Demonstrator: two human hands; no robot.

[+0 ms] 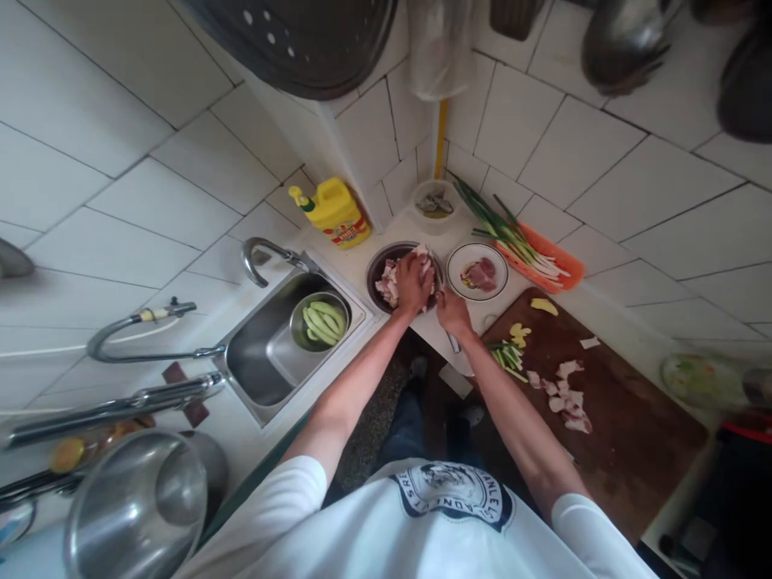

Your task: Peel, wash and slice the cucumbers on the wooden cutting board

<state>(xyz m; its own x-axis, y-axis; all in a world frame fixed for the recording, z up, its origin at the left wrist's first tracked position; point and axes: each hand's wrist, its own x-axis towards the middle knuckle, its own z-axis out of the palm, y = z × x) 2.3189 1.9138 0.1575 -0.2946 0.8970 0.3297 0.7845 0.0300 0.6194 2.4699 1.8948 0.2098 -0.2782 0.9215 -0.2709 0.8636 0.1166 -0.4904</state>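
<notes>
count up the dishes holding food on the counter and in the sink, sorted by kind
Bowls: 3, dark bowl of meat under the left hand, steel bowl of greens in the sink, small bowl
Plates: 1, white plate
Baskets: 1, orange basket
Total: 5

I see my left hand spread palm-down over a heap of pale pink, fatty meat slices piled in a dark round bowl on the white counter, fingers pressing into the pile. My right hand sits just beside the bowl's near edge, curled around a knife whose blade I can barely make out, angled down toward me beneath the wrist.
</notes>
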